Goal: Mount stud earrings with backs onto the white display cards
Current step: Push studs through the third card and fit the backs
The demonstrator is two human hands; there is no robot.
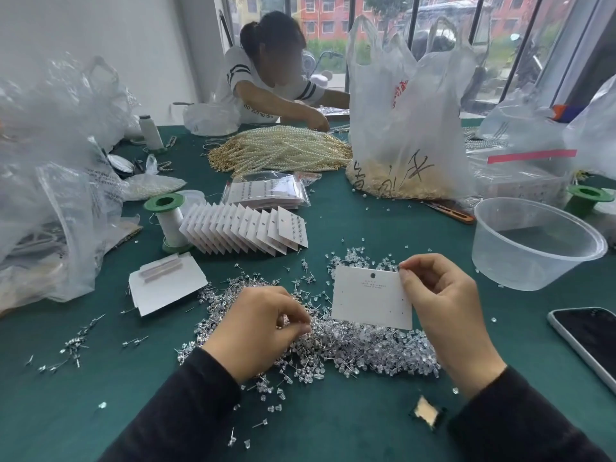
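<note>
Over the left side of the pile of stud earrings, your left hand presses its fingertips together; what they hold I cannot tell. Over the pile's middle is the white display card, its right edge pinched by your right hand.

Both forearms enter from the lower edge in dark sleeves. Left hand: back up, fingers curled, thumb and fingertips pressed together; whether they pinch anything is too small to tell. Right hand: raised, thumb and forefinger pinching the right edge of a white card, other fingers curled behind.
</note>
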